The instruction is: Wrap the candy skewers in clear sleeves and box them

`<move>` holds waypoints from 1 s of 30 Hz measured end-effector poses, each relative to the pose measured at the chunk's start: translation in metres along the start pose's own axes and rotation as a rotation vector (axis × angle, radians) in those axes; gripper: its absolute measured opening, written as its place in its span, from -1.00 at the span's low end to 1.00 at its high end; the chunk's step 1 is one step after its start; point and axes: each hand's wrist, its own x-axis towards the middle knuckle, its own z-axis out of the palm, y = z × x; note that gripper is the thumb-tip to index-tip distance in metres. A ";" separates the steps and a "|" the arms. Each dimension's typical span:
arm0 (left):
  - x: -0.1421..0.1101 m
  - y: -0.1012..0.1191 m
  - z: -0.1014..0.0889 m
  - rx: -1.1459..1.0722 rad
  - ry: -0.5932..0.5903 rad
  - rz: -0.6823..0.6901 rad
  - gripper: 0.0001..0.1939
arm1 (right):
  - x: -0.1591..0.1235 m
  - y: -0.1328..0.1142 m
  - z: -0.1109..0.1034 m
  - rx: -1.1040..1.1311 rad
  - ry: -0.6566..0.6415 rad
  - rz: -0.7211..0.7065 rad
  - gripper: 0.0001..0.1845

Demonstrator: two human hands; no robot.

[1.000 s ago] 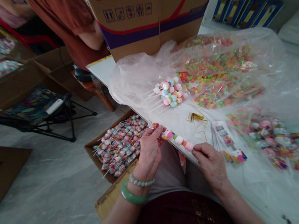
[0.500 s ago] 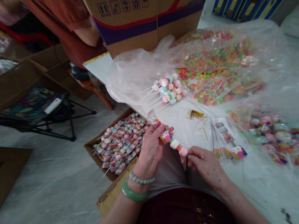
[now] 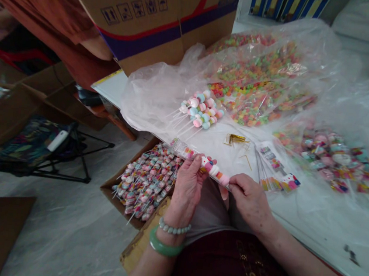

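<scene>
Both my hands hold one candy skewer [image 3: 213,171] in a clear sleeve, level at the table's near edge. My left hand [image 3: 187,187], with a green bangle and a bead bracelet on the wrist, is closed round its left part. My right hand [image 3: 251,200] pinches its right end, next to a pink candy. A bunch of pastel skewers [image 3: 200,109] lies on the white table [image 3: 311,213] just beyond. Gold twist ties [image 3: 236,139] and printed clear sleeves [image 3: 278,174] lie to the right of them.
Clear plastic bags of coloured candy [image 3: 259,84] and wrapped sweets [image 3: 334,158] cover the far and right table. A floor box [image 3: 145,180] below my left hand holds several finished skewers. A large cardboard box [image 3: 150,24] stands behind. A person's arm [image 3: 97,45] is at upper left. A folding stool [image 3: 38,144] stands left.
The skewer has shifted slightly left and up between my hands, and the clear sleeve now reaches further out past my left hand. My view has drifted a little to the right.
</scene>
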 end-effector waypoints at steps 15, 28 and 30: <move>-0.011 -0.015 0.007 0.148 -0.124 -0.069 -0.74 | 0.006 -0.004 0.012 0.504 -0.087 0.285 -0.85; -0.001 -0.006 0.006 0.035 -0.097 -0.144 -0.80 | 0.011 0.004 -0.004 0.157 -0.019 0.034 -0.82; 0.004 -0.004 0.003 -0.015 -0.073 -0.105 -0.84 | 0.013 0.005 -0.003 0.260 -0.065 0.110 -0.84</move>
